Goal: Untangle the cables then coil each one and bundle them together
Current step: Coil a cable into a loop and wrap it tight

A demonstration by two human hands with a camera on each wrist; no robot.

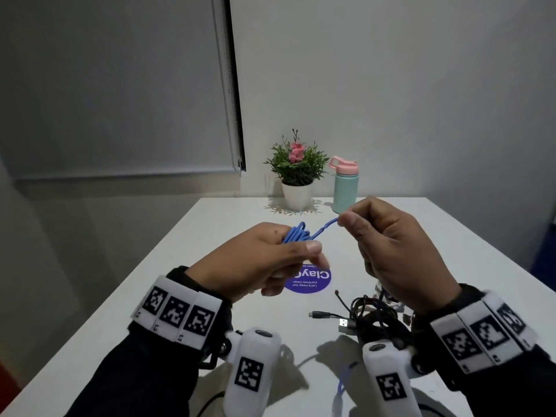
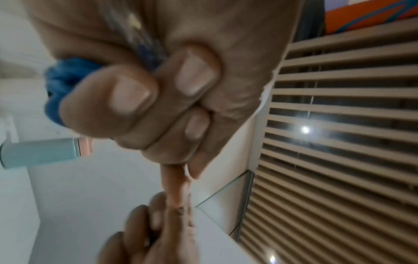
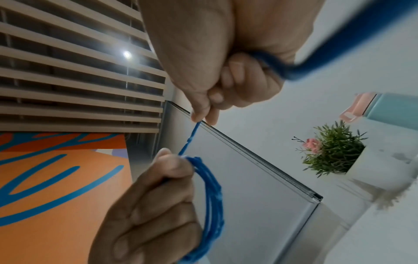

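A blue cable (image 1: 298, 234) is wound into a small coil of several loops, held above the white table (image 1: 210, 230). My left hand (image 1: 270, 257) grips that coil (image 3: 211, 201) between thumb and curled fingers; the left wrist view shows the blue cable (image 2: 63, 84) blurred behind my fingers. My right hand (image 1: 388, 239) pinches the cable's free strand (image 1: 326, 225) just right of the coil, and the strand (image 3: 190, 139) runs taut between both hands. A tangle of black cables (image 1: 370, 317) with USB plugs lies on the table under my right wrist.
A potted plant (image 1: 297, 173) and a mint bottle (image 1: 345, 185) with a pink lid stand at the table's far edge. A round purple sticker (image 1: 310, 281) lies mid-table. A slack blue cable piece (image 1: 341, 383) trails near the front edge.
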